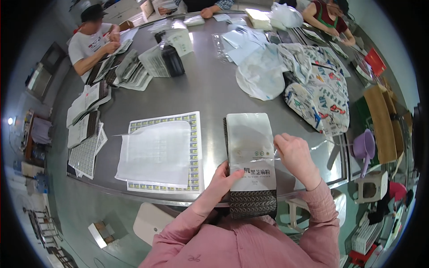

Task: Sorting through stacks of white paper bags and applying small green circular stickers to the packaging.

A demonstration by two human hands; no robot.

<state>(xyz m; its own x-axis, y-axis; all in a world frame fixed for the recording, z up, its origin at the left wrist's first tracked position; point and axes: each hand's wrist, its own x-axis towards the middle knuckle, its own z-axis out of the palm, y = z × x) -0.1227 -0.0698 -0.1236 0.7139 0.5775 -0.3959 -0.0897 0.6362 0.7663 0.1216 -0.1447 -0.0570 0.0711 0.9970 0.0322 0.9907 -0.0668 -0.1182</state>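
A flat white pouch [250, 134] with dark print and a dark patterned lower end lies in front of me. That end hangs over the table's near edge. Dark edges along its left side suggest more pouches underneath. My left hand [225, 181] grips the left side, thumb on top. At the right edge, the fingers of my right hand [295, 156] are pinched together; what they hold, if anything, is too small to make out. To the left of my hands is a sheet of small yellow-green labels [194, 147], mostly covered by white translucent paper [156, 154].
Pouch stacks [134, 71] and a dark bottle [172, 60] stand farther back on the metal table [210, 89]. A printed cloth bundle [321, 89] lies at right, near a purple dipper [364, 145] and a cardboard box [380, 120]. Other people work around the far side.
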